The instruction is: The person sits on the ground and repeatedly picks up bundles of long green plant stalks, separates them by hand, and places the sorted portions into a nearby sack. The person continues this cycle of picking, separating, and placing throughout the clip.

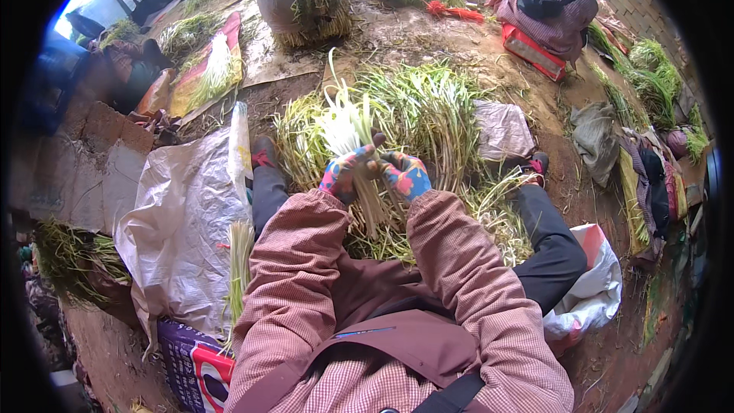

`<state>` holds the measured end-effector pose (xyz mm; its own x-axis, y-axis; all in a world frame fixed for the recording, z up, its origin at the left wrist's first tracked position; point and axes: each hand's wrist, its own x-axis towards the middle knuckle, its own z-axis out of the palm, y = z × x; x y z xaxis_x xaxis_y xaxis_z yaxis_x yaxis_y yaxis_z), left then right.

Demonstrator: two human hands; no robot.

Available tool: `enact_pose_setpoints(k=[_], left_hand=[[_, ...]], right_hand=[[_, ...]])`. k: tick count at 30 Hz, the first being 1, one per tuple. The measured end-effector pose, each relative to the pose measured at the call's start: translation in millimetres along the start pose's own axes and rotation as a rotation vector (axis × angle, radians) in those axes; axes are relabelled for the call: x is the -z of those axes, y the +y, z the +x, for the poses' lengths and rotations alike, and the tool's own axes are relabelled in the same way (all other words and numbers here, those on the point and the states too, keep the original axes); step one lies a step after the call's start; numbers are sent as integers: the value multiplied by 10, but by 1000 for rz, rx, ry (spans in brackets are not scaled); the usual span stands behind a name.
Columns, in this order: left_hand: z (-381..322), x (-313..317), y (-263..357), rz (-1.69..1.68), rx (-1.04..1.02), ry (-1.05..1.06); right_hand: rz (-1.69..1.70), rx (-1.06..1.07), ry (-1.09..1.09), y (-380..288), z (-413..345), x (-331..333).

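Note:
My left hand (344, 175), in a colourfully patterned glove, grips a bundle of pale leafy stalks (344, 126). The white ends fan out away from me, and the duller ends hang below the hand. Close beside it, my right hand (407, 176), in a matching glove, has its fingers curled against the same bundle; its fingertips are partly hidden. Beneath and beyond both hands lies a heap of green and yellowing leafy stalks (430, 120), between my outstretched legs. Loose, dry-looking trimmings (499, 223) lie by my right leg.
A whitish plastic sheet (189, 212) and another bundle of stalks (238, 269) are at my left, above a printed purple sack (180, 361). A white bag (596, 281) sits by my right knee. Ahead are a large leafy bundle (287, 6), red ties (453, 11) and a stooping person (545, 11).

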<state>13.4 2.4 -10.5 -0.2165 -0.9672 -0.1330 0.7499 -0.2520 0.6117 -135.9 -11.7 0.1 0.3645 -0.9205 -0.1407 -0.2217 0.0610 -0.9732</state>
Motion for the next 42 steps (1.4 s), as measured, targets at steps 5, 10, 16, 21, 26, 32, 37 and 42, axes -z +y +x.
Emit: enact_pose_setpoints(k=[5, 10, 16, 21, 26, 32, 37, 42], left_hand=[[-13, -36, -73, 205, 132, 264], [71, -80, -135, 168, 210, 358], [86, -74, -132, 110, 105, 413], [106, 113, 155, -150, -156, 319], [68, 299, 437, 11, -280, 478], [82, 163, 337, 77, -219, 603], [108, 106, 165, 84, -159, 490], [118, 87, -8, 560, -44, 658]], right_hand=[[-10, 61, 191, 289, 20, -79], [-52, 161, 410, 188, -44, -177], [661, -7, 576, 454, 140, -71], [821, -65, 398, 1287, 81, 773], [-960, -324, 378, 1550, -544, 1715], [-966, -141, -2, 826, -691, 1423], [-137, 203, -34, 430, -179, 316], [-87, 272, -30, 227, 151, -135]])
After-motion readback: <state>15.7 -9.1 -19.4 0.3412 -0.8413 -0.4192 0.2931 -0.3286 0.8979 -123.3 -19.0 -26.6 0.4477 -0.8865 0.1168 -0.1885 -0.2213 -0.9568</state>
